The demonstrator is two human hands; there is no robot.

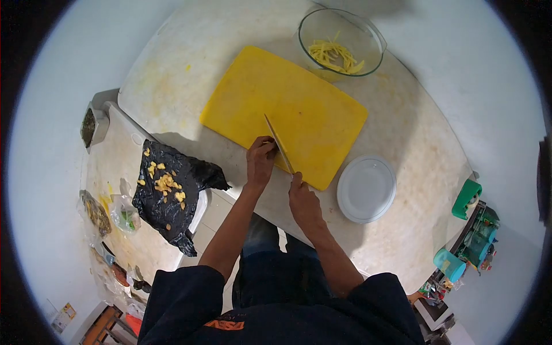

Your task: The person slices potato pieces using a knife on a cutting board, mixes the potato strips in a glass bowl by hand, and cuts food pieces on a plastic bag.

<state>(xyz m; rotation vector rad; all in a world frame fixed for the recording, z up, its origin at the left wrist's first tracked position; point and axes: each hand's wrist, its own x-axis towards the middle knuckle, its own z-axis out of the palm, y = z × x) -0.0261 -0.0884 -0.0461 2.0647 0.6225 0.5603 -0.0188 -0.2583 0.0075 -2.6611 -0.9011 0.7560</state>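
My right hand [303, 200] is closed round the handle of a kitchen knife [276, 137]. Its blade points away from me, over the lower part of a yellow cutting board [259, 86]. Just left of the blade, my left hand [262, 161] rests at the board's near edge with curled fingers. They press on a small pale yellow piece that looks like potato, mostly hidden by the fingers. Beyond the board's far right corner, a clear glass bowl [376, 57] holds thin pale yellow strips [333, 56]. A white plate [366, 190] lies right of the board.
On a lower table at left, a black plastic bag [155, 207] is spread out with yellowish peelings [165, 183] on it. Plastic bags [123, 214] and a square container [95, 126] stand farther left. A green tape dispenser [464, 199] and a turquoise cup [449, 265] are at the right edge.
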